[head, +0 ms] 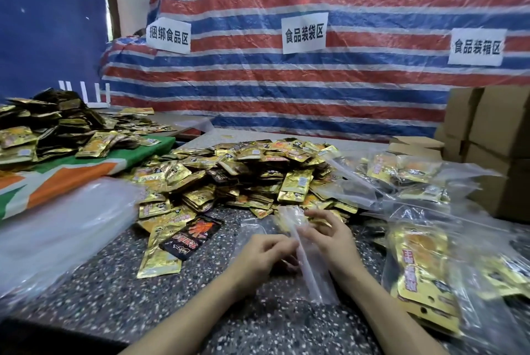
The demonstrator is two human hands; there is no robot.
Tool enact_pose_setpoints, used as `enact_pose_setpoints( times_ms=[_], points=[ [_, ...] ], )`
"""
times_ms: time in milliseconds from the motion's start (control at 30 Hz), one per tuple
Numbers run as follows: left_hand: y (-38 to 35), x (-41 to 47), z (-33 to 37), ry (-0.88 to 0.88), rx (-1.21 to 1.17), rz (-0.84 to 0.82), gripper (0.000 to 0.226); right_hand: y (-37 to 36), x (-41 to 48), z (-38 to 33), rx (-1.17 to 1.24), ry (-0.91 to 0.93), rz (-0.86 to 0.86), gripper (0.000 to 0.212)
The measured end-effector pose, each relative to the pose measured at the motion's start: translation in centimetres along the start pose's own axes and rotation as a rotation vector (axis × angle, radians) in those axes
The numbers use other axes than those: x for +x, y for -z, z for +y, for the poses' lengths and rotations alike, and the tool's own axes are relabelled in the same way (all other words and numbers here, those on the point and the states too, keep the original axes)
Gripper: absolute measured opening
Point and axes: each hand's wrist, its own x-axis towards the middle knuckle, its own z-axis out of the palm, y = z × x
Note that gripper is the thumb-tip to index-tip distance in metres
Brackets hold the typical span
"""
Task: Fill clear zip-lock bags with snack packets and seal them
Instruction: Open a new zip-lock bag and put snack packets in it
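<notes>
Head view: a seemingly empty clear plastic zip-lock bag [314, 283] is pinched near its mouth by fingers of the left hand [258, 253] and right hand [329, 240], just in front of heaped gold foil snack packets [243, 174]. Right of that heap, filled clear bags [421, 242] are laid; most packets are judged unbagged.

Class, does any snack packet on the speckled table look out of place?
Yes: one black-and-red foil packet lies among the gold foil packets at the pile's near edge; its colouring differs from its neighbours.
</notes>
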Motion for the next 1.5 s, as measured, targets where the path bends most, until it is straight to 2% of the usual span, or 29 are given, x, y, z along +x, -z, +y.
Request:
enact_pose_setpoints(
  times_ms=[67,167,233,300,367,433,467,533,600,667,767,833,900,967,1067,1233,1300,1333,1400,1467,1500],
  points=[
    [0.3,0.2,0.1,0.089,-0.187,0.054,0.05,0.0,-0.1,0.0,-0.045,0.017,0.025,0.026],
    [0.5,0.3,-0.3,0.105,-0.082,0.091,0.019,0.0,-0.4,-0.1,-0.143,0.084,0.056,0.021],
    [0.6,0.4,-0.5,0.122,-0.08,0.097,0.009,-0.3,-0.8,-0.3,-0.189,0.112,0.021,0.019],
    [0.6,0.3,-0.3,0.132,-0.11,0.115,0.008,-0.5,-1.1,-0.5,-0.266,0.151,0.013,0.022],
    [0.7,0.3,-0.1,0.148,-0.156,0.162,0.014,-0.4,-1.2,-0.7,-0.376,0.254,0.124,0.028],
    [0.8,0.3,-0.2,0.153,-0.176,0.209,0.017,0.0,-1.4,-1.2,-0.354,0.361,0.173,0.038],
    [0.8,0.3,-0.2,0.153,-0.187,0.217,0.018,0.3,-1.5,-1.5,-0.301,0.36,0.114,0.043],
    [0.9,0.3,-0.4,0.148,-0.189,0.215,0.023,0.4,-1.7,-1.7,-0.248,0.256,-0.132,0.049],
    [1.0,0.2,-0.6,0.136,-0.187,0.212,0.026,0.3,-1.9,-1.7,-0.341,0.169,-0.36,0.041],
    [1.1,0.3,-0.7,0.119,-0.22,0.206,0.027,0.4,-1.8,-1.7,-0.349,0.171,-0.428,0.024],
    [1.3,0.2,-0.5,0.092,-0.286,0.215,0.024,0.6,-1.5,-2.0,-0.224,0.191,-0.289,0.013],
    [1.6,0.2,-0.6,0.08,-0.284,0.274,0.024,0.7,-1.1,-2.2,-0.134,0.179,-0.081,0.018],
    [2.2,0.1,-0.8,0.08,-0.241,0.384,0.034,1.4,-0.7,-2.3,-0.006,0.134,0.122,0.025],
    [2.8,0.1,-0.9,0.075,-0.212,0.469,0.038,1.9,-0.5,-2.3,0.042,0.103,0.252,0.033],
    [3.2,0.3,-0.3,0.08,-0.15,0.482,0.038,2.1,-0.4,-2.0,-0.028,0.126,0.321,0.034],
    [3.3,1.8,2.1,0.135,-0.226,0.203,0.034,2.8,-0.6,-2.9,-0.002,0.248,0.369,0.036],
    [3.5,3.3,2.7,0.122,-0.328,0.283,0.038,3.1,-0.7,-3.2,0.041,0.283,0.389,0.038],
    [3.5,4.3,2.7,0.114,-0.301,0.363,0.034,3.2,-0.7,-3.3,0.064,0.298,0.386,0.038],
    [3.1,6.0,2.3,0.114,-0.045,0.465,0.017,3.2,-0.8,-3.5,0.086,0.326,0.367,0.034],
    [2.1,7.5,1.1,0.137,0.29,0.383,0.006,3.3,-0.7,-3.2,0.078,0.35,0.356,0.04],
    [1.4,8.2,0.3,0.166,0.419,0.311,0.012,3.3,-0.7,-3.2,0.071,0.355,0.35,0.043]
  ],
)
